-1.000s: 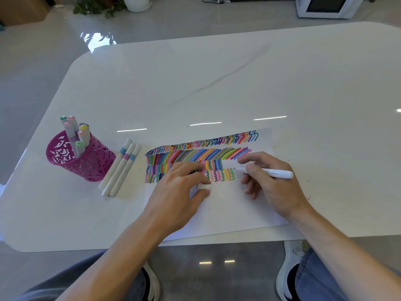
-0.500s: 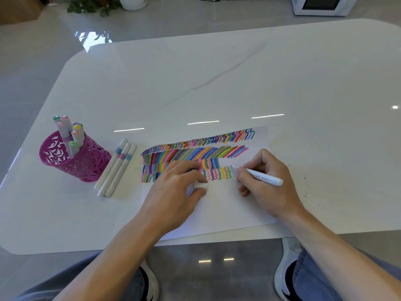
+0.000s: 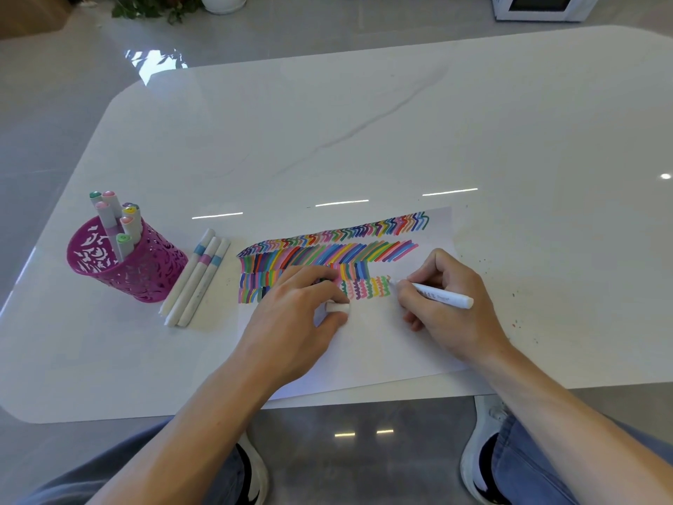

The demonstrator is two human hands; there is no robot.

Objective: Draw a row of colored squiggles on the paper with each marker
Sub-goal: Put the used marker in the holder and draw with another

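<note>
A white sheet of paper (image 3: 371,344) lies near the table's front edge, its upper part filled with rows of colored strokes. The lowest row is a line of squiggles (image 3: 368,287). My right hand (image 3: 448,304) grips a white marker (image 3: 442,296), its tip touching the paper at the right end of the squiggle row. My left hand (image 3: 291,322) rests on the paper to the left, fingers curled round a white marker cap (image 3: 337,307).
A magenta mesh cup (image 3: 124,264) with several markers stands at the left. Three white markers (image 3: 198,278) lie side by side between cup and paper. The white table (image 3: 364,140) ends just below the paper. My knees and shoes show beneath.
The marker tip has come down from just above the paper to the right end of the squiggle row. My left hand stays put on the paper.
</note>
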